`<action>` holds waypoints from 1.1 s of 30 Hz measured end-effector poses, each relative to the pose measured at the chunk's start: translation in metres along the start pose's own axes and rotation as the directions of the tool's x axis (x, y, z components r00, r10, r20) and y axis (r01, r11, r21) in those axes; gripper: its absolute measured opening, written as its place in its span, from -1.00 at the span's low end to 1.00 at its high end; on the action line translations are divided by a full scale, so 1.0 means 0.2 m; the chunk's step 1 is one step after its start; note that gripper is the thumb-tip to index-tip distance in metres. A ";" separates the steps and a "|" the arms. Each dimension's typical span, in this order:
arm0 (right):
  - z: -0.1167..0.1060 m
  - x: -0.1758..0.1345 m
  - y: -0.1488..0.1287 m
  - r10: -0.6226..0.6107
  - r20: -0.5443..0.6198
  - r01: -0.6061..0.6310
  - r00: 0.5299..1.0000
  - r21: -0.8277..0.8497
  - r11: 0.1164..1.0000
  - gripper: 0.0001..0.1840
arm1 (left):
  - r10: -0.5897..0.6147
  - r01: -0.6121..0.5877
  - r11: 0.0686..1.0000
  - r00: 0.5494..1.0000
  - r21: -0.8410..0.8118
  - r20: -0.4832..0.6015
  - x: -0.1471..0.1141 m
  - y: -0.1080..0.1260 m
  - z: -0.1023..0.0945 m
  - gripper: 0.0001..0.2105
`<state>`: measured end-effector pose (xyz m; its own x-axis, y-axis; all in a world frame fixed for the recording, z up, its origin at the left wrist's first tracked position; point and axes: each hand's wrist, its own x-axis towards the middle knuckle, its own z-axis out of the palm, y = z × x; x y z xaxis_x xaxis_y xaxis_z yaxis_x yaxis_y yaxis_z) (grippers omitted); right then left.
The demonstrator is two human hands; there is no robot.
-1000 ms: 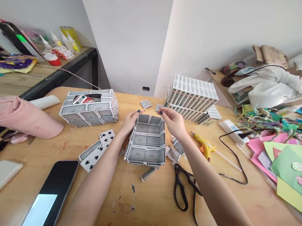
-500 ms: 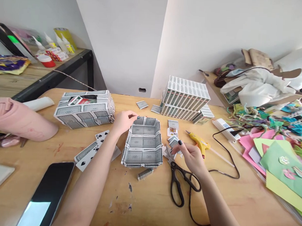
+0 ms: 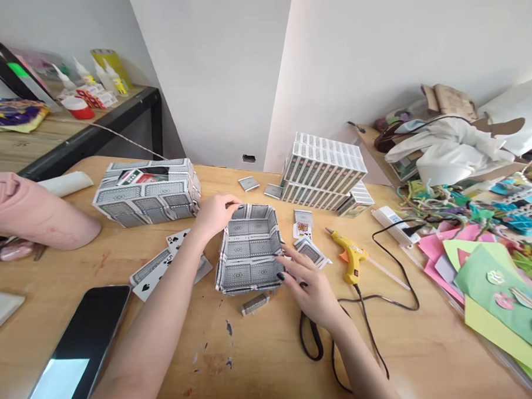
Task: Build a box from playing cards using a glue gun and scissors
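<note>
An open-topped box (image 3: 251, 250) made of grey-backed playing cards stands on the table in front of me. My left hand (image 3: 216, 216) pinches its rim at the far left corner; the fingertips partly hide that spot. Along the right wall lies my right hand (image 3: 310, 288), fingers spread and touching the box near its rim. Beneath that hand are black-handled scissors (image 3: 311, 338), mostly covered. A few loose cards (image 3: 310, 250) lie just beyond the right hand. A small folded card piece (image 3: 255, 304) rests at the near side of the box.
A longer card-covered box (image 3: 147, 191) stands at the back left, and stacked card packs (image 3: 324, 170) at the back right. A yellow glue gun (image 3: 354, 259) with its cord lies right, near a power strip (image 3: 395, 224). A phone (image 3: 83, 338) and a pink roll (image 3: 40, 213) are left.
My right hand has moved left from above the loose cards to the box's right wall, its fingers spreading. The left hand stays at the far left corner.
</note>
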<state>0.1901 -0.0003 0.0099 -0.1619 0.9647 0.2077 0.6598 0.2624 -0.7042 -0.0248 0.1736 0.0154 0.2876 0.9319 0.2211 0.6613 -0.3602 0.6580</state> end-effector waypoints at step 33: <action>-0.05 0.02 0.13 0.258 -0.310 -0.247 0.915 0.076 0.966 -0.74 | -0.076 0.084 0.990 0.994 -0.115 0.076 0.01 -0.03 0.00 -0.79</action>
<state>0.2141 0.0099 -0.0009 0.2499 0.9433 0.2186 0.6219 0.0167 -0.7829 -0.0279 0.1785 0.0112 0.2887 0.9504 0.1154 0.5992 -0.2733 0.7525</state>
